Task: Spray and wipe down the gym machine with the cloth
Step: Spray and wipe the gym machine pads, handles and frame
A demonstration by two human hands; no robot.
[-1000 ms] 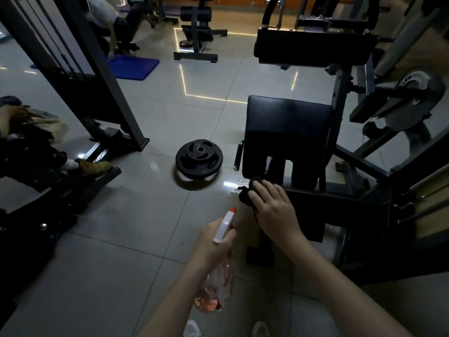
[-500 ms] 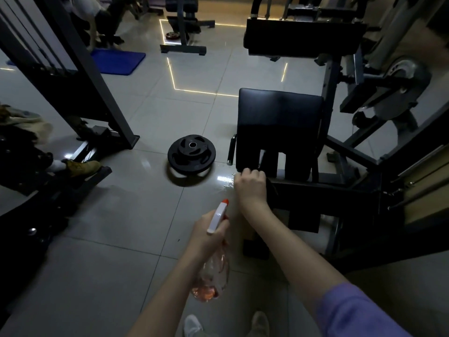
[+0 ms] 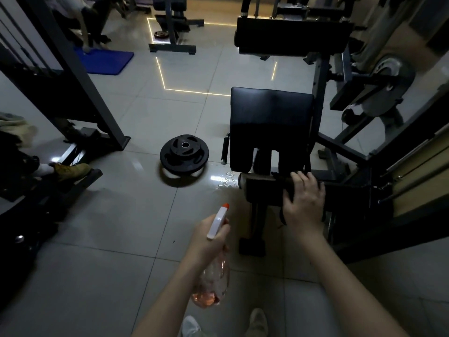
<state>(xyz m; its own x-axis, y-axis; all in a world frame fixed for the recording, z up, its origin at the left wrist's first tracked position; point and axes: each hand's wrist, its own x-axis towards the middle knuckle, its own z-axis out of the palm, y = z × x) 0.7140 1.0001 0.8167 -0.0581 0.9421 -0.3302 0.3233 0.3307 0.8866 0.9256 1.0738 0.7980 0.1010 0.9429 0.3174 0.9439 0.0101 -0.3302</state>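
The gym machine (image 3: 272, 122) is standing on pale floor tiles, its black padded seat (image 3: 271, 117) facing the camera and a second black pad (image 3: 291, 35) sitting higher up behind it. A dark horizontal roller bar (image 3: 262, 183) is running across just below the seat, its pale end cap pointing left. The cloth (image 3: 286, 190), dark and hard to separate from the bar, is lying draped over that bar and hanging a little below it. The spray bottle (image 3: 213, 276) is hanging tilted, nozzle up and aimed toward the bar; its clear body is holding a little pinkish liquid at the bottom, under a white trigger head with an orange tip.
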